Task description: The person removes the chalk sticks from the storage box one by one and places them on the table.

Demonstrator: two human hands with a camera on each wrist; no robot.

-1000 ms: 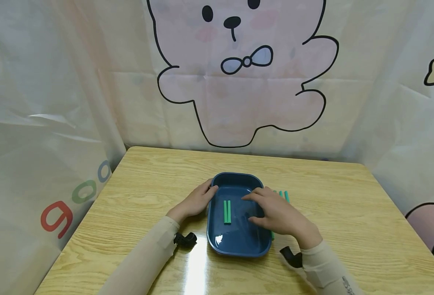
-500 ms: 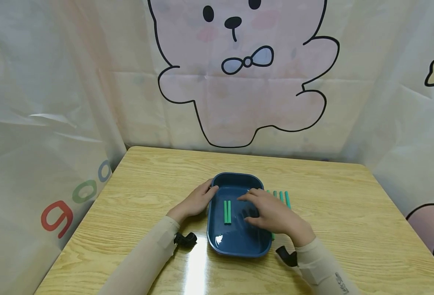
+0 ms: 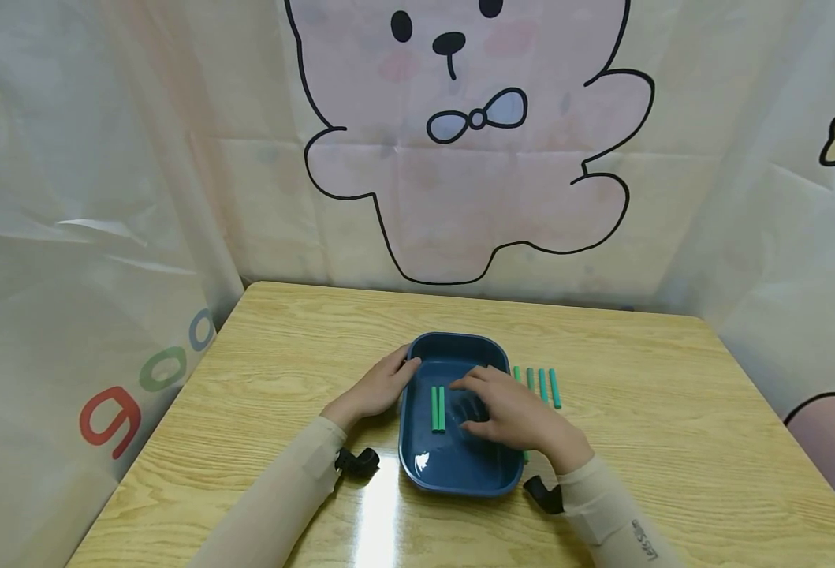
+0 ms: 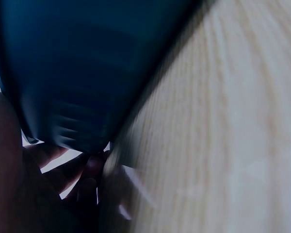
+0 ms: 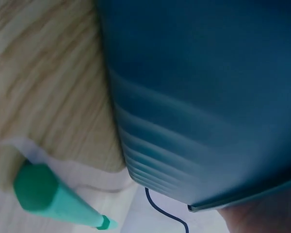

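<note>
A blue rectangular tray [image 3: 460, 469] stands on the table. Two green crayon-like sticks [image 3: 438, 410] lie side by side on its floor. At the tray's left side, my left hand [image 3: 376, 385] holds the rim, thumb over the edge and fingers outside against the wall. My right hand [image 3: 512, 410] hovers over the tray's right half, fingers loosely bent and apart, thumb spread, nothing visible between them. Several similar green and teal sticks [image 3: 555, 388] lie in a row just right of the tray, partly hidden by that hand. One hexagonal stick [image 5: 58, 196] shows beside the tray in the right wrist view.
The wooden table [image 3: 644, 379] extends on both sides of the tray. Black camera mounts [image 3: 357, 463] sit on both wrists. A printed curtain [image 3: 474, 197] hangs behind the table and along its sides.
My right hand has drifted left and slightly down over the tray, uncovering more of the sticks at the right. My left hand and the tray have stayed put.
</note>
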